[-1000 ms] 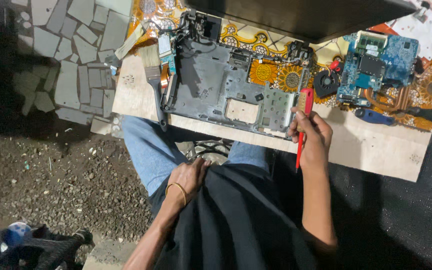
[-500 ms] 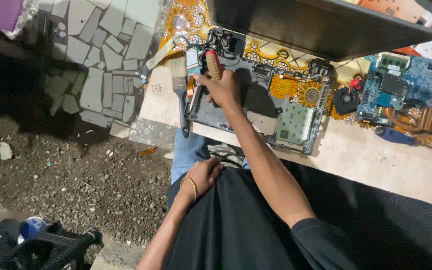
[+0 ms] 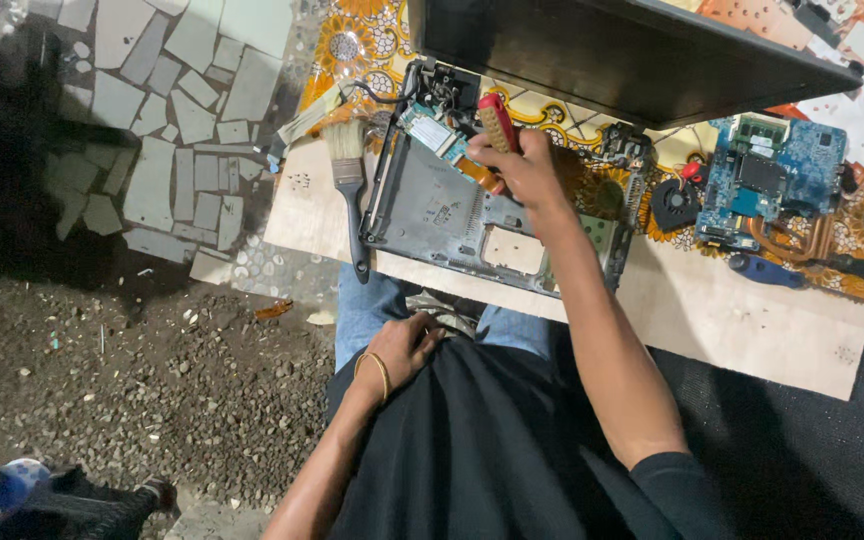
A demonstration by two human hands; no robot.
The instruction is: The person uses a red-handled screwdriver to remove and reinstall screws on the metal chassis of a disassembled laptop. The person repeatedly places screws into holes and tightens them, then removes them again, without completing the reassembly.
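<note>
My right hand [image 3: 527, 170] grips a red-handled screwdriver [image 3: 498, 122] over the upper part of an opened dark laptop base [image 3: 432, 215], close to a small green board with an orange ribbon cable. The base lies on a pale wooden board [image 3: 712, 320] across my lap. My left hand [image 3: 407, 345] rests on my thigh with loosely curled fingers, a thin bangle on its wrist, holding nothing. A paintbrush [image 3: 349, 190] with a black handle lies just left of the laptop base.
A blue circuit board [image 3: 767, 185] with copper heat pipes and a black fan [image 3: 674, 203] lie at the right on a patterned orange cloth. A dark laptop lid [image 3: 612, 50] spans the top. Broken stone tiles and gravel cover the ground at left.
My right hand carried the screwdriver from the base's right edge to its left side, then shifted to the upper middle. The view tilted and moved closer. My left hand stayed on my thigh.
</note>
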